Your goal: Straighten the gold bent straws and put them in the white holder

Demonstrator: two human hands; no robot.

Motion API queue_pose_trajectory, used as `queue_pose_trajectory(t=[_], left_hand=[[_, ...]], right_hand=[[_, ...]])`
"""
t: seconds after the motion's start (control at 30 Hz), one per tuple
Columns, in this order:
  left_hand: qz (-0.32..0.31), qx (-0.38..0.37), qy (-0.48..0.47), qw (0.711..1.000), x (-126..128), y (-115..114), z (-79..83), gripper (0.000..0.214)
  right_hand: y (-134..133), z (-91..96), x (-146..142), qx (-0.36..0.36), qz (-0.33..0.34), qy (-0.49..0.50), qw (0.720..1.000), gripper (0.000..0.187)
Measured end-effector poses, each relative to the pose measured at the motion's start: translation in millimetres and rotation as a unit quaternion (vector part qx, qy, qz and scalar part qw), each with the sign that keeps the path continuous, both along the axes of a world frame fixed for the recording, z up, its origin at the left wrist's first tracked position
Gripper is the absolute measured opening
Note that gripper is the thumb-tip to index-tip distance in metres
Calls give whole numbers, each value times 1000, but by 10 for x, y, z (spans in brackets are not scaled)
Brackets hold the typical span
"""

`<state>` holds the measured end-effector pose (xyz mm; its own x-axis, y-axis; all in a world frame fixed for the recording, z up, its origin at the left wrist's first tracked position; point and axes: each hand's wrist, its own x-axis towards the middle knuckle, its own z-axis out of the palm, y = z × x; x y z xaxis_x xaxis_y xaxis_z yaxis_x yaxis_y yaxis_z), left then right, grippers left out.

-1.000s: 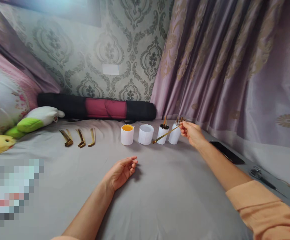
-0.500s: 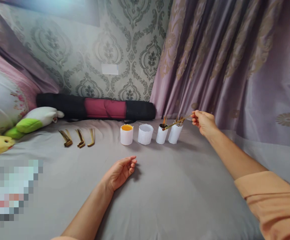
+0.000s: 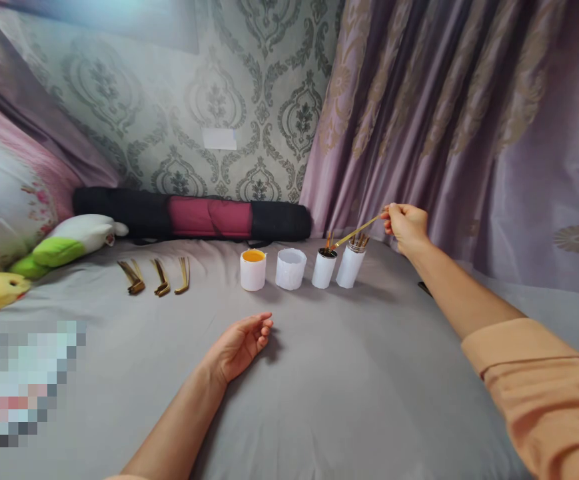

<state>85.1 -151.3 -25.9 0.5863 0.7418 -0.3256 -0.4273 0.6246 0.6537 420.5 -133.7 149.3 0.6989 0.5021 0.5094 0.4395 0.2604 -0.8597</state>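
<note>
My right hand [image 3: 406, 227] is closed on the end of a thin gold-coloured stick [image 3: 362, 230], whose kind I cannot make out. The stick slants down to the left, its lower end at the rim of a narrow white cup [image 3: 324, 271] with dark contents and orange-tipped sticks. Beside it another narrow white cup [image 3: 350, 268] holds several thin brown sticks. My left hand [image 3: 244, 343] rests on its side on the grey sheet, fingers loosely curled and apart, holding nothing. Beyond it stand a white tub of yellow-orange contents [image 3: 252, 272] and a wider white tub [image 3: 290, 272].
Three small bundles of gold-brown sticks [image 3: 159, 280] lie on the grey sheet [image 3: 349, 393] at the left. A black and maroon roll [image 3: 209, 215] lies along the wall. Plush toys [image 3: 66, 247] sit at far left, and a purple curtain [image 3: 449, 120] hangs behind my right hand.
My right hand has risen slightly, and the stick's lower end has moved up and right, from in front of the narrow cup to its rim. My left hand has stayed still.
</note>
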Motion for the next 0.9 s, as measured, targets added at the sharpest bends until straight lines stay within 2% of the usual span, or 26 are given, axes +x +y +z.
queue_pose_trajectory(t=[0.2, 0.43, 0.9], left_hand=[[1, 1, 0, 1000, -2, -1, 1, 21], [1, -3, 1, 1000, 9, 2, 7, 21], [3, -2, -2, 1000, 3, 10, -28, 21]], right_hand=[[174, -49, 7, -25, -6, -91, 996, 17], [340, -105, 1, -80, 6, -211, 974, 19], [575, -189, -145, -165, 97, -255, 948, 17]])
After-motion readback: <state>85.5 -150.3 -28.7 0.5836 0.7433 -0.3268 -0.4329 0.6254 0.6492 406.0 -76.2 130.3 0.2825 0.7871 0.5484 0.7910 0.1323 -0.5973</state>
